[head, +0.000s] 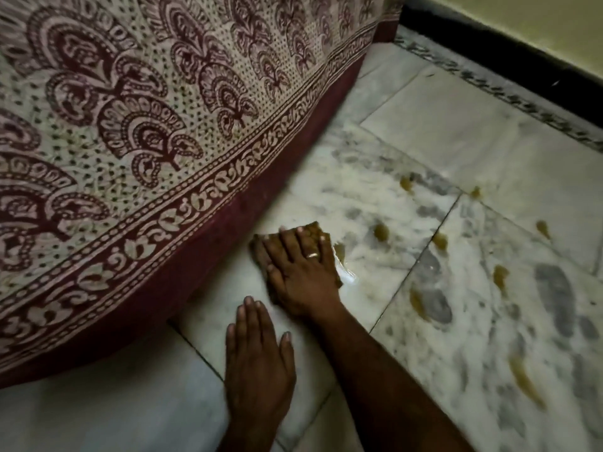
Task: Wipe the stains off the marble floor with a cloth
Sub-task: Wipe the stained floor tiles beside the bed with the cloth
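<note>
Nearest, the left hand (257, 370) lay flat on the marble floor (424, 132), palm down, its fingers (248, 318) straight and close together, holding nothing; it looked to be a prop. Just beyond it the right hand (300, 269), wearing a ring (312, 255), pressed a brownish cloth (313, 228) flat to the floor beside the bed's patterned bedspread (130, 125). Its fingers (290, 243) were straight and slightly spread over the cloth, not curled round it.

The wiping seemed well under way but far from done. A wet sheen (346, 275) and a yellow-brown stain (340, 251) lay touching the cloth's right edge. More stains (381, 231) dotted the tiles to the right, from a long smear (525, 380) near the person out towards the far dark skirting (489, 50).

The next stroke probably called for sliding the cloth rightwards under firm pressure, across the adjoining stain and on to the others. No brand, label or writing could be read anywhere.
</note>
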Action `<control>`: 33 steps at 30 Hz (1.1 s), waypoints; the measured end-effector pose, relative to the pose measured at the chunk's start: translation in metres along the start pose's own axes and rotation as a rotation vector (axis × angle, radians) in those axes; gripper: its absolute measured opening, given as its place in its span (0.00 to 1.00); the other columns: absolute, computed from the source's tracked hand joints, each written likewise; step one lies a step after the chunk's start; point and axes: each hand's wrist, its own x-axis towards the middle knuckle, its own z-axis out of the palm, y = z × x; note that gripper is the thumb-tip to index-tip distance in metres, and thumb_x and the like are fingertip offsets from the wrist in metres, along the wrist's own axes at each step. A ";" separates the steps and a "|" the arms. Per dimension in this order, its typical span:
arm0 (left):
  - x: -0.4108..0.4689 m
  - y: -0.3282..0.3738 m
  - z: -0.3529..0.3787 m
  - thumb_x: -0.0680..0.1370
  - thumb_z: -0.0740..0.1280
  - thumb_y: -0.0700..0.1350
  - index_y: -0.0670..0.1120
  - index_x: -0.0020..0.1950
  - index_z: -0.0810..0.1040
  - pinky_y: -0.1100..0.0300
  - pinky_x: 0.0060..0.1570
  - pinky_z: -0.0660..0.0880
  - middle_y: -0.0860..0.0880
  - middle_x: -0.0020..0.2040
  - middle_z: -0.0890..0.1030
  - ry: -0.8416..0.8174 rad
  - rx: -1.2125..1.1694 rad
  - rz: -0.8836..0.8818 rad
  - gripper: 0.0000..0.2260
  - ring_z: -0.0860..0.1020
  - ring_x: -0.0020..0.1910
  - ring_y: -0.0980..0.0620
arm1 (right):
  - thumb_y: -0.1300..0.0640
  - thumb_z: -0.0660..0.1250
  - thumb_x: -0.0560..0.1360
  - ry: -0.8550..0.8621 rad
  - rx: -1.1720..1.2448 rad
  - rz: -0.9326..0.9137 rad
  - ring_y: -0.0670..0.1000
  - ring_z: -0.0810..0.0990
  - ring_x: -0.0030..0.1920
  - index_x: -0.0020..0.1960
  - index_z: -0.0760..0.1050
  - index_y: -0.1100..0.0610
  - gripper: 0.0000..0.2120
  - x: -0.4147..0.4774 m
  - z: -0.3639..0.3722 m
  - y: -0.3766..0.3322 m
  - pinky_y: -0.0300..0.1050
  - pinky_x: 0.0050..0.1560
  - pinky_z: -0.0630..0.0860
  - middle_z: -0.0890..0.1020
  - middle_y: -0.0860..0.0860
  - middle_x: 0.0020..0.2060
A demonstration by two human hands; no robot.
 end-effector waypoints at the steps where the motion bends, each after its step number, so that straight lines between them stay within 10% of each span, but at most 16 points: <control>1: 0.004 0.003 0.001 0.82 0.52 0.54 0.34 0.78 0.62 0.43 0.75 0.61 0.36 0.78 0.64 0.000 0.001 0.007 0.31 0.67 0.77 0.38 | 0.41 0.45 0.83 -0.015 0.000 0.067 0.57 0.51 0.84 0.83 0.50 0.41 0.28 0.003 -0.004 0.016 0.67 0.80 0.41 0.57 0.49 0.84; 10: 0.003 0.006 0.010 0.82 0.57 0.52 0.35 0.78 0.62 0.41 0.74 0.64 0.36 0.79 0.64 0.146 0.008 0.041 0.29 0.66 0.77 0.38 | 0.46 0.49 0.81 0.080 -0.057 0.561 0.64 0.65 0.78 0.83 0.58 0.48 0.30 -0.127 0.000 0.075 0.70 0.76 0.57 0.67 0.57 0.79; 20: 0.000 0.001 0.029 0.81 0.55 0.47 0.33 0.76 0.65 0.40 0.71 0.66 0.33 0.77 0.67 0.238 0.069 -0.008 0.27 0.70 0.74 0.34 | 0.42 0.50 0.85 0.047 0.039 -0.078 0.57 0.55 0.83 0.83 0.54 0.41 0.27 -0.039 0.012 0.006 0.65 0.81 0.49 0.60 0.50 0.83; 33: 0.008 0.005 0.011 0.79 0.54 0.51 0.33 0.75 0.68 0.40 0.69 0.65 0.34 0.75 0.69 0.116 0.112 0.004 0.30 0.69 0.72 0.36 | 0.41 0.44 0.83 0.023 -0.023 0.238 0.60 0.54 0.83 0.83 0.52 0.42 0.28 0.020 -0.027 0.130 0.69 0.79 0.46 0.58 0.51 0.83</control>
